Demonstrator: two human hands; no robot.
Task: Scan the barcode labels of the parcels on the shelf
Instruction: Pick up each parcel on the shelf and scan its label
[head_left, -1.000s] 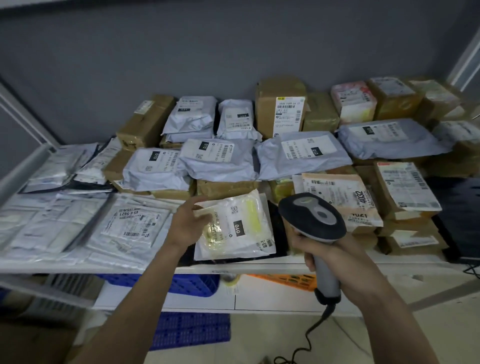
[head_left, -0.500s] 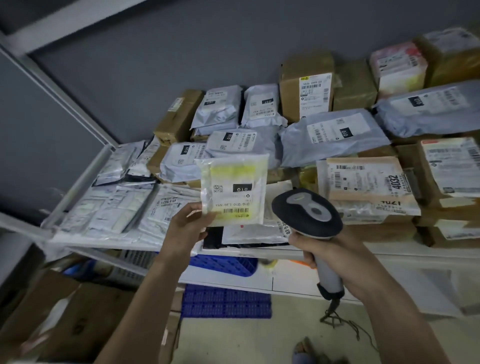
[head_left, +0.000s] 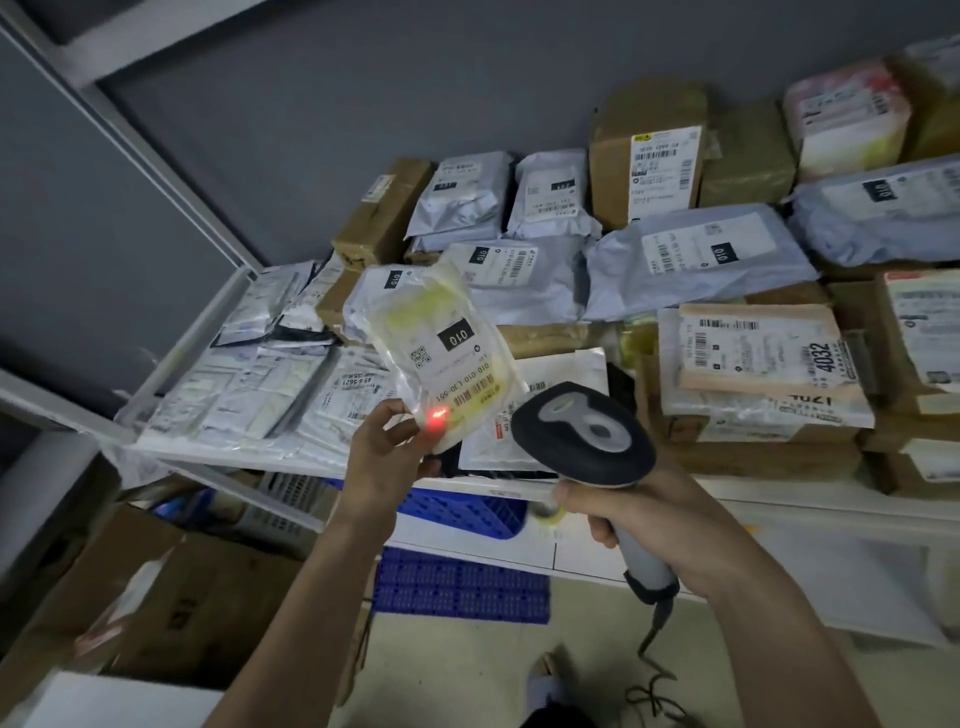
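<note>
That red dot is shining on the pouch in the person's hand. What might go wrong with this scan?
The red scanner light falls on the lower corner of the clear plastic pouch with yellow contents, beside its barcode rather than across it, so the read may fail. The left hand pinches the pouch only by that corner, tilted, so it could slip. The right hand grips the black-headed handheld scanner, whose trailing cord might snag.
</note>
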